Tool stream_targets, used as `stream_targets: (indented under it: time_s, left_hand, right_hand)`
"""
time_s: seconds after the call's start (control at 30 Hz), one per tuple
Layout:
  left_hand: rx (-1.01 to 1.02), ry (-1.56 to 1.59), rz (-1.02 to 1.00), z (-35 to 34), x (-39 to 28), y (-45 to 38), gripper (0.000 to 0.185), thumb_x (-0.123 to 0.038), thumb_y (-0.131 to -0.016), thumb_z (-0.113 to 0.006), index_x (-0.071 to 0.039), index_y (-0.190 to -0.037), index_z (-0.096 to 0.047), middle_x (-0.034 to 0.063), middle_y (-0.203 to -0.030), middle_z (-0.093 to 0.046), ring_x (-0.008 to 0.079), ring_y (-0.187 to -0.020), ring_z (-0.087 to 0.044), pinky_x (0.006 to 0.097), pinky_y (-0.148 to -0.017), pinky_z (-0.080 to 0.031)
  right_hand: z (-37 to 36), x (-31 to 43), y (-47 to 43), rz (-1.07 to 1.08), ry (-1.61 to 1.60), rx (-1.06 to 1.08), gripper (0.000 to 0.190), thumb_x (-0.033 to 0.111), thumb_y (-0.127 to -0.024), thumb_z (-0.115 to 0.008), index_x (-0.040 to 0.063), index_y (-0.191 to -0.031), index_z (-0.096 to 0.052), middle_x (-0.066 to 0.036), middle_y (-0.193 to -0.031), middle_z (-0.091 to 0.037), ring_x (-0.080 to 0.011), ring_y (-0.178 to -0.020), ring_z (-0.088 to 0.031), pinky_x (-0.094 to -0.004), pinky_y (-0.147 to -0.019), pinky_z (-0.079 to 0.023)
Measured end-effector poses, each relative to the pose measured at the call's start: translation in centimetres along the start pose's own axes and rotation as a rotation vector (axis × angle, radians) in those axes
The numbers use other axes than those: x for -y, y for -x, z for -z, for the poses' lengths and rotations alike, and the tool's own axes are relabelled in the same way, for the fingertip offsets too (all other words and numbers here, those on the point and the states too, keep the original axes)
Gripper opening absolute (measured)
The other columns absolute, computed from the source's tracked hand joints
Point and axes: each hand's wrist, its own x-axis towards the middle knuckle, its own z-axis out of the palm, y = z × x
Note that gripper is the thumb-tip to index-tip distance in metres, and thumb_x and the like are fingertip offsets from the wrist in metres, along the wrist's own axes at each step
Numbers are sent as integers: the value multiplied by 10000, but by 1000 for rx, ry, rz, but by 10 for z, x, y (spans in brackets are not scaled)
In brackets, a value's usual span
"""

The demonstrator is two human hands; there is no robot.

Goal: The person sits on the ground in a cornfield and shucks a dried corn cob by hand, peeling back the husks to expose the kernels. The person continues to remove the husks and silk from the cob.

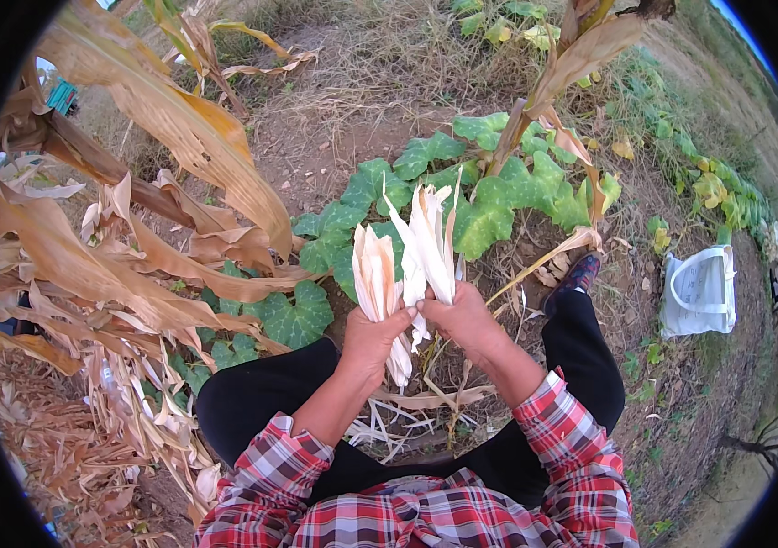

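Observation:
In front of me, my left hand (377, 337) grips a bundle of dry, pale corn husks (374, 270) with a brownish streak. Its lower ends stick out below the fist. Close beside it, my right hand (459, 316) is closed around a second bunch of white husks (430, 233), whose pointed tips spread upward. The two thumbs meet or nearly meet between the bundles. Whether a cob lies inside either bundle cannot be seen. Both hands are above the ground between my bent knees.
Dry corn stalks and leaves (183, 144) crowd the left side. A squash vine with green leaves (492, 212) spreads beyond my hands, near an upright dry stalk (509, 137). Husk strips (389, 431) lie between my legs. A white tote bag (697, 294) bearing writing stands at right.

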Motion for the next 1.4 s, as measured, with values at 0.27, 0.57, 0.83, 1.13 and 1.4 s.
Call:
stream_targets:
  time_s: [0.27, 0.57, 0.83, 1.13, 1.4]
  left_hand:
    - [-111, 19, -153, 4, 3, -10, 132, 7, -790, -672, -30, -904, -617, 0, -824, -610, 75, -700, -556, 230, -612, -441]
    - [-120, 44, -180, 1, 1, -9, 161, 11, -792, -671, -20, -945, -631, 1, -842, -623, 70, -716, -568, 220, -621, -444]
    - [-122, 68, -179, -2, -3, -5, 188, 15, -790, -671, -19, -971, -637, 5, -865, -633, 71, -729, -574, 221, -632, -448]
    - [-60, 50, -84, 2, -2, -5, 200, -21, -802, -678, -34, -992, -618, 19, -903, -632, 91, -781, -587, 237, -680, -467]
    - [16, -10, 16, 4, -5, -2, 216, -71, -816, -671, -39, -1015, -593, 23, -880, -615, 105, -713, -585, 243, -562, -476]
  right_hand:
    - [2, 14, 6, -84, -131, 36, 78, 91, -830, -651, 34, -862, -608, 28, -633, -521, -47, -491, -419, -211, -438, -330]
    - [1, 3, 5, -85, -65, 161, 102, 46, -799, -672, 11, -870, -608, 12, -642, -542, -56, -501, -453, -208, -434, -362]
    - [-5, 10, 9, -76, 1, 144, 90, 36, -813, -651, -1, -880, -601, 10, -646, -537, -64, -499, -455, -215, -433, -353]
    - [-4, 8, 8, -106, 39, 101, 253, 48, -817, -591, 22, -1067, -616, 20, -692, -563, -48, -517, -441, -215, -443, -327]
    - [0, 15, 8, -44, 0, 98, 269, 62, -824, -585, 51, -1086, -646, 47, -690, -564, -27, -518, -411, -199, -447, -311]
